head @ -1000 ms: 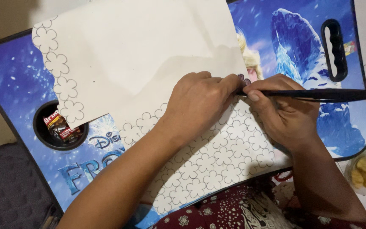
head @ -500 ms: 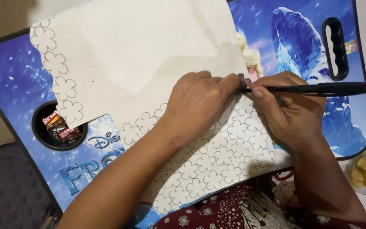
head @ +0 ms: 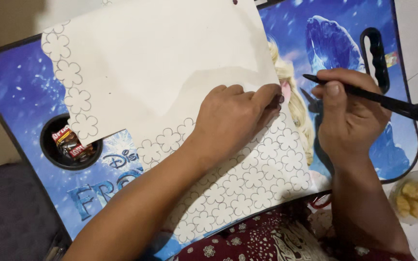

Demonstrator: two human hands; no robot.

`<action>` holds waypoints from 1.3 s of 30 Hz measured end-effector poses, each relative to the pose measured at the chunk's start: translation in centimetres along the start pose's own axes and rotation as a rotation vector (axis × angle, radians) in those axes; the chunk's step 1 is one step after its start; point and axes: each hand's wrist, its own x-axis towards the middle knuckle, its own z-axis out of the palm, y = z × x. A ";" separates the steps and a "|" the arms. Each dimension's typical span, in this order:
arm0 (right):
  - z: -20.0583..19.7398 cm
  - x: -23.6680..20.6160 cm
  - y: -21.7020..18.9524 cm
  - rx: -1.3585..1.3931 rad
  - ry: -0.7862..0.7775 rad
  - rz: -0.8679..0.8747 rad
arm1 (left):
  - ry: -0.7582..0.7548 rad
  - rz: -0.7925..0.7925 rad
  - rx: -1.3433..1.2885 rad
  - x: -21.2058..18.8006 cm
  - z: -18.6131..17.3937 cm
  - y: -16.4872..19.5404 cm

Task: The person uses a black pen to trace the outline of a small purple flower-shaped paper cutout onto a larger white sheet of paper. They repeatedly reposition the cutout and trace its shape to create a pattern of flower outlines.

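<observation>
Two cream sheets lie on a blue picture-printed lap desk (head: 20, 82). The upper sheet (head: 141, 63) has a border of flower outlines on its left side. The lower sheet (head: 247, 188) is covered with drawn flower outlines. My left hand (head: 233, 121) presses flat on the sheets where they overlap, fingers reaching the right edge. My right hand (head: 349, 111) holds a black pen (head: 378, 99) off the paper, over the desk's printed picture, tip pointing left.
A round cup hole (head: 66, 145) in the desk holds small wrapped sweets. A black handle slot (head: 374, 53) is at the desk's far right. A clear bowl of yellow snacks (head: 417, 195) stands on the floor at right. Patterned red cloth (head: 257, 241) lies below.
My right hand has drawn the pen away from the paper's edge to the right, over the desk. My left hand stays pressed on the sheets.
</observation>
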 end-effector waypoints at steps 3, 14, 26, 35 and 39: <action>0.5 0.4 -0.9 -0.005 -0.019 0.044 | 0.026 -0.059 -0.066 0.0 -2.0 -0.1; 2.6 -0.3 -4.7 -0.139 -0.115 0.031 | -0.077 -0.563 0.154 -6.2 -17.6 -4.4; 6.4 -1.1 -7.6 -0.445 -0.241 -0.210 | 0.020 -0.627 -0.135 -15.2 -18.9 -7.1; 14.0 2.1 -10.3 -0.346 -0.638 -0.301 | 0.201 -0.557 -0.034 -18.3 -19.9 -8.1; 19.4 2.3 -12.9 -0.361 -0.859 -0.164 | 0.155 -0.592 -0.027 -18.9 -20.4 -8.1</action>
